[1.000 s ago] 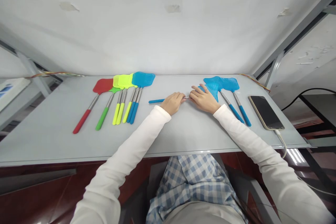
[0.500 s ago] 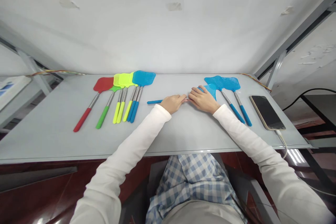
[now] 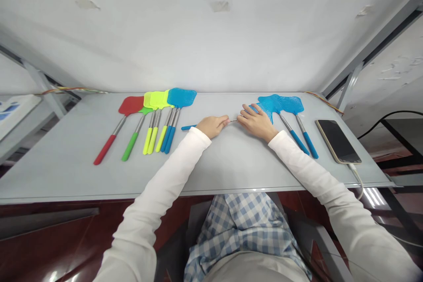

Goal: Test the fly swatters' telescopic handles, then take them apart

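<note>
Between my hands lies a blue fly swatter (image 3: 233,120), its metal shaft showing in the gap and its blue handle end sticking out to the left. My left hand (image 3: 212,127) is closed around the shaft near the handle. My right hand (image 3: 257,122) grips the swatter where shaft meets head, fingers over part of the blue mesh. Just right of that hand, two more blue fly swatters (image 3: 291,105) overlap, handles toward me. Off to the left, several fly swatters lie in a row: a red one (image 3: 131,105), a green one (image 3: 132,141), yellow ones (image 3: 159,99) and blue ones (image 3: 181,98).
A phone (image 3: 339,142) with a white charging cable (image 3: 357,175) lies at the table's right end. The grey table (image 3: 231,167) meets a white wall (image 3: 211,48) at the back. Thin wires (image 3: 325,102) run along the back corners, beside metal frame posts.
My left hand has moved slightly left along with the handle end, and the gap of bare shaft between my hands has widened. My right hand has barely moved.
</note>
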The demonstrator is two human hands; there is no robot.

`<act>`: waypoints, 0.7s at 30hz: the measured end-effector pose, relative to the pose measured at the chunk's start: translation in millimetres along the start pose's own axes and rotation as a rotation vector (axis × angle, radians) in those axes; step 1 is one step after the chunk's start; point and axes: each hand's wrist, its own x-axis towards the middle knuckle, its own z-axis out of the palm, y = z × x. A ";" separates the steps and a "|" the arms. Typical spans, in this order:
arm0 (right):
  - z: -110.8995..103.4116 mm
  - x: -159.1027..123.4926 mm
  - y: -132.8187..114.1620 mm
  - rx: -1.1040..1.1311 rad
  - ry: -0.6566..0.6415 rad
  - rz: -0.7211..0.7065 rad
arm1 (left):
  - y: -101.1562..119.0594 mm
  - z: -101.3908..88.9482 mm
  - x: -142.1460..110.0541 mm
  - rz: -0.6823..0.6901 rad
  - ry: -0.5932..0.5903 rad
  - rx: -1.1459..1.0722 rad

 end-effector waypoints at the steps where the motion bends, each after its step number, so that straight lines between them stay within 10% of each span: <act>1: 0.2 -0.4 1.1 0.001 -0.001 0.003 | -2.4 -1.3 0.2 0.005 -0.001 -0.016; 13: 4.2 -8.7 30.0 0.031 -0.031 0.117 | -36.3 -16.4 -4.1 -0.009 0.051 -0.102; 21: 0.1 3.2 -4.1 -0.022 0.004 0.082 | -20.1 6.1 -2.3 0.058 0.258 -0.019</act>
